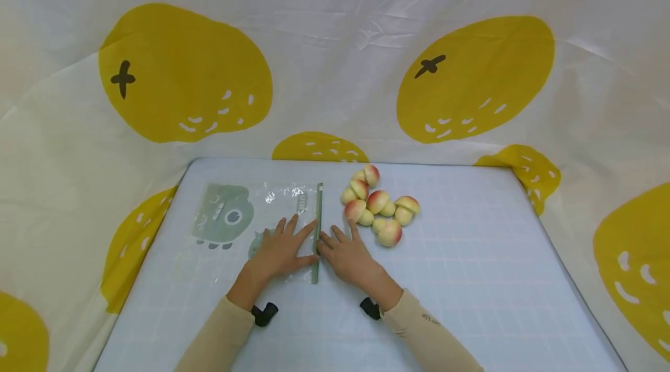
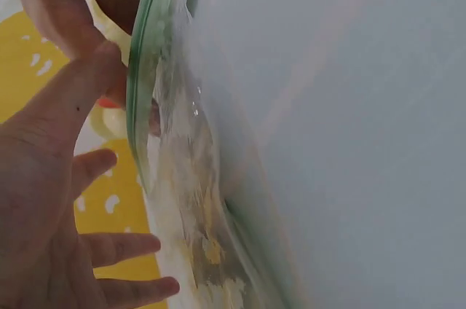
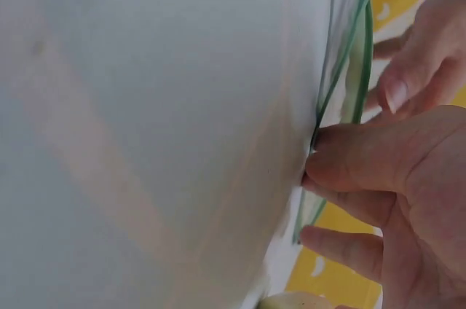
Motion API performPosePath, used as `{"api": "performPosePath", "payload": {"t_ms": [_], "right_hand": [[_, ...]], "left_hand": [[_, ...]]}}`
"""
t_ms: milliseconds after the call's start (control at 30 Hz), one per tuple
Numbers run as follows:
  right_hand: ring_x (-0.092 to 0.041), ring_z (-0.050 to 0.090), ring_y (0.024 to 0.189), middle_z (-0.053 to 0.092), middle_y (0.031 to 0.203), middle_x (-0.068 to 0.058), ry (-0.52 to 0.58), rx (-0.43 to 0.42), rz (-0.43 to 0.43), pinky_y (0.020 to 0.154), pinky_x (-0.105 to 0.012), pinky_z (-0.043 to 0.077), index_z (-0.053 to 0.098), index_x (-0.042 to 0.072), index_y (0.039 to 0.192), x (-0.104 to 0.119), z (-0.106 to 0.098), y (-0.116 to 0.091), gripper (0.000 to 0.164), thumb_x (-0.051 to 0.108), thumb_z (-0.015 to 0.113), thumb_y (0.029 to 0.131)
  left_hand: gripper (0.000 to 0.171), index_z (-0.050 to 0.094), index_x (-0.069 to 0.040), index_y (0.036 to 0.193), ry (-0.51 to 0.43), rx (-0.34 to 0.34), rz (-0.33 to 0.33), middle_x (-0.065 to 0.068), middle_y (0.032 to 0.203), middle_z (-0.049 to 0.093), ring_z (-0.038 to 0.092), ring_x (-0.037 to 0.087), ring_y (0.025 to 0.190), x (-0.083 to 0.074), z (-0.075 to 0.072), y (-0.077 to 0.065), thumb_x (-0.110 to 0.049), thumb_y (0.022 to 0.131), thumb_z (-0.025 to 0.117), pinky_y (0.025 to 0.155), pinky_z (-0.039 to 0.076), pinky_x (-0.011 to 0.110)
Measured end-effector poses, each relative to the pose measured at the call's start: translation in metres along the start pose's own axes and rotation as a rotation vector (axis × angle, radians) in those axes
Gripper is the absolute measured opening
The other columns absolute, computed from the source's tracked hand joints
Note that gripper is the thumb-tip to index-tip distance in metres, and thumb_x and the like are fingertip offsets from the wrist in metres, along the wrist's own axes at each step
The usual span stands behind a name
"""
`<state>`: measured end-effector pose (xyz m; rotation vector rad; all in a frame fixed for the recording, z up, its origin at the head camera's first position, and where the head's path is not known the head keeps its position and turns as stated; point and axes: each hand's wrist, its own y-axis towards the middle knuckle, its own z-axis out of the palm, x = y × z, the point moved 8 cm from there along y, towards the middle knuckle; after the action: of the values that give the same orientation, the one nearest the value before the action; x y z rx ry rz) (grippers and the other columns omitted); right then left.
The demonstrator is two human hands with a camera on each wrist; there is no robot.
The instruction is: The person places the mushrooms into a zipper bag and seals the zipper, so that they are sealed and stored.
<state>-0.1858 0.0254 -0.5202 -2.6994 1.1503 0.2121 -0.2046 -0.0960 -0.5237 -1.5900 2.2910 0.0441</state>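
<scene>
A clear zip bag [image 1: 282, 197] with a green monster print lies flat, its green zip strip [image 1: 320, 203] facing right. My left hand [image 1: 282, 254] is over the bag with fingers spread, the thumb near the strip. At the mouth, my right hand [image 1: 349, 258] pinches the lower lip between thumb and finger. The right wrist view shows the lips of the green-edged mouth [image 3: 357, 68] standing apart there. Beyond my right fingertips sit several mushroom-shaped pieces [image 1: 378, 201], cream with red-tinged caps.
A pale checked cloth covers the table [image 1: 471, 279]. Behind it hangs a white curtain [image 1: 335, 70] printed with big yellow fruit. Black wrist mounts [image 1: 265, 314] show beneath both forearms.
</scene>
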Motion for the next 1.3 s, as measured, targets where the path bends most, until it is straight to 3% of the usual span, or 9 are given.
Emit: {"api": "performPosePath", "payload": {"t_ms": [167, 400, 667, 833, 967, 1033, 1133, 1300], "right_hand": [[-0.026, 0.04, 0.141, 0.042, 0.155, 0.006, 0.0, 0.008, 0.003, 0.113, -0.064, 0.018, 0.05, 0.029, 0.148, 0.0, 0.003, -0.001, 0.045, 0.03, 0.052, 0.103], [-0.026, 0.045, 0.136, 0.044, 0.154, 0.005, 0.021, -0.01, 0.003, 0.112, -0.062, 0.024, 0.05, 0.029, 0.149, 0.0, 0.004, -0.001, 0.046, 0.03, 0.052, 0.103], [-0.027, 0.047, 0.134, 0.046, 0.153, 0.003, 0.023, -0.02, -0.003, 0.109, -0.061, 0.029, 0.05, 0.026, 0.149, -0.001, 0.002, -0.001, 0.045, 0.027, 0.05, 0.104], [-0.027, 0.048, 0.133, 0.047, 0.152, 0.002, 0.031, -0.045, -0.004, 0.109, -0.062, 0.029, 0.051, 0.026, 0.148, -0.001, 0.001, -0.001, 0.045, 0.025, 0.051, 0.103], [-0.027, 0.049, 0.133, 0.048, 0.151, 0.001, 0.031, -0.049, -0.003, 0.109, -0.062, 0.028, 0.051, 0.025, 0.148, -0.001, 0.002, -0.001, 0.044, 0.026, 0.051, 0.104], [-0.027, 0.049, 0.132, 0.048, 0.151, 0.001, 0.031, -0.05, -0.005, 0.109, -0.062, 0.028, 0.051, 0.025, 0.148, -0.001, 0.002, -0.001, 0.044, 0.027, 0.051, 0.104], [-0.027, 0.049, 0.132, 0.049, 0.151, 0.002, 0.032, -0.062, -0.008, 0.109, -0.062, 0.029, 0.053, 0.025, 0.147, -0.001, 0.001, -0.001, 0.043, 0.026, 0.051, 0.103], [-0.027, 0.05, 0.13, 0.05, 0.149, 0.002, 0.03, -0.076, -0.01, 0.108, -0.061, 0.03, 0.053, 0.024, 0.146, -0.001, 0.002, -0.001, 0.044, 0.026, 0.054, 0.102]], "left_hand": [[0.088, 0.031, -0.035, 0.158, 0.008, 0.059, 0.055, 0.022, 0.16, 0.024, 0.025, 0.053, 0.141, -0.005, 0.003, 0.008, -0.071, 0.084, 0.064, 0.098, 0.024, 0.08], [0.088, 0.043, -0.022, 0.153, 0.01, 0.049, 0.015, 0.025, 0.157, 0.03, 0.03, 0.053, 0.138, -0.007, 0.002, 0.012, -0.072, 0.083, 0.063, 0.094, 0.034, 0.077], [0.064, 0.048, -0.013, 0.147, -0.003, 0.039, -0.036, 0.029, 0.152, 0.035, 0.031, 0.056, 0.136, -0.009, 0.004, 0.007, -0.031, 0.09, 0.071, 0.09, 0.035, 0.079], [0.069, 0.045, -0.003, 0.148, 0.02, 0.018, -0.106, 0.036, 0.149, 0.034, 0.032, 0.06, 0.133, -0.011, 0.008, 0.0, -0.024, 0.089, 0.072, 0.084, 0.035, 0.082], [0.066, 0.048, -0.007, 0.147, 0.061, -0.024, -0.113, 0.041, 0.145, 0.035, 0.038, 0.062, 0.127, -0.014, 0.007, -0.007, -0.02, 0.089, 0.075, 0.077, 0.04, 0.08], [0.063, 0.051, -0.006, 0.146, 0.085, -0.04, -0.129, 0.043, 0.143, 0.036, 0.04, 0.063, 0.125, -0.013, 0.007, -0.01, -0.019, 0.09, 0.075, 0.075, 0.042, 0.079], [0.061, 0.051, 0.006, 0.141, 0.105, -0.068, -0.186, 0.048, 0.139, 0.035, 0.042, 0.066, 0.12, -0.009, 0.008, -0.014, -0.023, 0.092, 0.072, 0.073, 0.043, 0.079], [0.082, 0.042, 0.016, 0.141, 0.041, -0.089, -0.27, 0.05, 0.139, 0.032, 0.038, 0.067, 0.122, -0.002, 0.009, -0.023, -0.043, 0.092, 0.07, 0.08, 0.042, 0.077]]}}
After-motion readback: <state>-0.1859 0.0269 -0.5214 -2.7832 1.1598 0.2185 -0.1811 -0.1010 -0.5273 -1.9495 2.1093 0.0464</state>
